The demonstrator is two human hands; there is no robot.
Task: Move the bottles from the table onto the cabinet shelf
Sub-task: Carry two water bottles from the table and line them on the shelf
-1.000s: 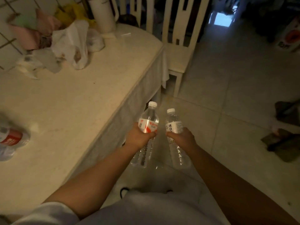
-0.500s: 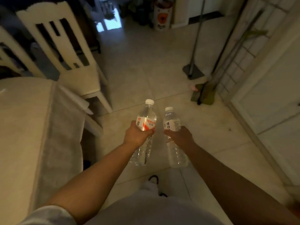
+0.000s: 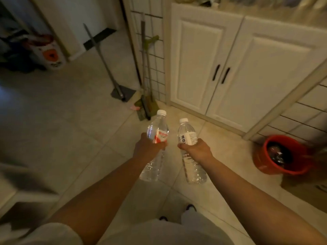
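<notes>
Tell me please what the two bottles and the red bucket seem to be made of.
Left hand's bottle: clear thin plastic, glossy; floor shows through, ribbed lower part, white cap, red label. Right hand's bottle: same clear plastic, white label. Bucket: probably plastic, smooth with dull sheen, uniform red; blurred, so not certain.

A: So the left hand [image 3: 147, 149] grips a clear plastic bottle with a red-and-white label [image 3: 155, 144], and the right hand [image 3: 198, 150] grips a clear plastic bottle with a white label [image 3: 190, 147].

B: Yep, both upright over pale floor tiles [image 3: 79, 131], white two-door cabinet [image 3: 238, 68] ahead, round red bucket [image 3: 281, 154] off right.
</notes>
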